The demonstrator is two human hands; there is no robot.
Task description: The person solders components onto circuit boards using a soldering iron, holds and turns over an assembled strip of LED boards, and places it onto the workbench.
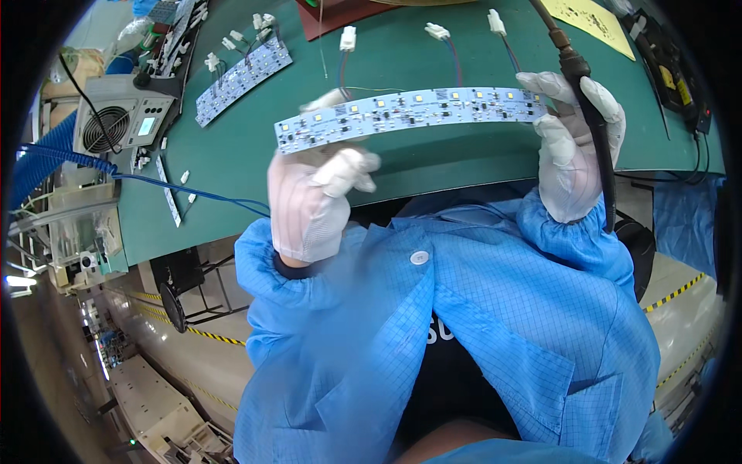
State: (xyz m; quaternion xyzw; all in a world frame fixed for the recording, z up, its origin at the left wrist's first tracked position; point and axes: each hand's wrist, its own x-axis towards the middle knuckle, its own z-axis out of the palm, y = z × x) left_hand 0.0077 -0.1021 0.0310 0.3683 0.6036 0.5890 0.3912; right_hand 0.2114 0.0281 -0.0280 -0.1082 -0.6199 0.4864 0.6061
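A long, slightly curved white LED circuit board spans between my gloved hands above the green mat, its small yellow LEDs facing up. My left hand grips its left end, with some fingers behind it, blurred, and others curled below. At the right end, my right hand pinches the board between thumb and finger. That same hand also has a dark soldering iron lying across it. Red and blue wires run from the board's far edge to white connectors. A thin wire stretches along that edge near my left fingers.
More LED boards with connectors lie at the back left of the green mat. A grey box with a fan stands at the left, a blue cord beside it. Yellow paper and a black device sit back right.
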